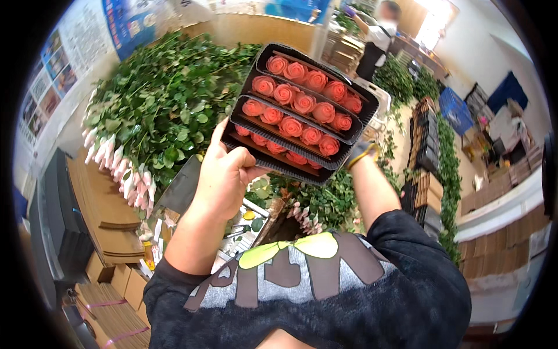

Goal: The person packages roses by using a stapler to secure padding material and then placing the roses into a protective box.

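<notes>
In front of me, tilted in mid-air, is a black box [369,117] with corrugated inner walls. Several rows of coral-pink roses [290,125] fill it, blooms facing up, with brown strips between the rows. My left hand [226,170], bare, grips the near left corner, thumb bent at the front edge and index finger along the side. At the right side of the box, my right hand [362,153] wears a grey glove with a yellow cuff. It supports the box there; its fingers are hidden behind it.
A large heap of leafy stems [170,100] with pale wrapped buds [111,155] lies at left. Flat cardboard sheets [93,205] and black panels [65,227] stand below it. More greenery [327,200] lies under the box. A person [378,41] in an apron stands at the back.
</notes>
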Demonstrator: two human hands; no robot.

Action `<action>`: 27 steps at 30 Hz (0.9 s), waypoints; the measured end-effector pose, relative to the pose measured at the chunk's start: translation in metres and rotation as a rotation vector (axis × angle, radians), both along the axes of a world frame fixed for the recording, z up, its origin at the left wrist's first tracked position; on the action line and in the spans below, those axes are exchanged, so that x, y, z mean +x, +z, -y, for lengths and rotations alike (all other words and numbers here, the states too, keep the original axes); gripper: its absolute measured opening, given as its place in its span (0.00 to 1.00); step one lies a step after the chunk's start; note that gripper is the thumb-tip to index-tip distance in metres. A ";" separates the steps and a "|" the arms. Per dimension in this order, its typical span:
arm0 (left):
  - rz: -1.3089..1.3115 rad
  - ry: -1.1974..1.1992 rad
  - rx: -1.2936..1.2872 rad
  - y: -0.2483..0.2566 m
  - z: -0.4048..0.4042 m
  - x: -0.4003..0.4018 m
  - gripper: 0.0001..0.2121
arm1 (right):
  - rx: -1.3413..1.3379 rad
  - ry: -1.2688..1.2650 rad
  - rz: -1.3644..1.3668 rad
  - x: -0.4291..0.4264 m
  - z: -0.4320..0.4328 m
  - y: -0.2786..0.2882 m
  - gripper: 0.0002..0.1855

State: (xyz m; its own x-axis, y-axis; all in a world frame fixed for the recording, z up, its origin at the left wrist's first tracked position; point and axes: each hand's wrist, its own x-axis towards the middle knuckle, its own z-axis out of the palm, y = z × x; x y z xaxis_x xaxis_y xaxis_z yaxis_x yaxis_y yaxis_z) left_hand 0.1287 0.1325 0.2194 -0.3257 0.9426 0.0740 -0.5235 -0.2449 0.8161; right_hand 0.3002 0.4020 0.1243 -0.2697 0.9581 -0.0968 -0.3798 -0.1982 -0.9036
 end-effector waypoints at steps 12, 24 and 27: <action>-0.582 -0.140 0.170 0.031 -0.021 0.132 0.35 | -0.042 -0.094 -0.060 0.090 0.013 -0.073 0.20; -1.659 -0.076 0.992 -0.030 -0.108 0.181 0.27 | 0.066 -0.483 -0.034 0.288 -0.004 -0.075 0.20; -1.638 -0.234 1.110 -0.055 -0.141 0.218 0.20 | 0.001 -0.748 -0.025 0.370 0.056 -0.107 0.20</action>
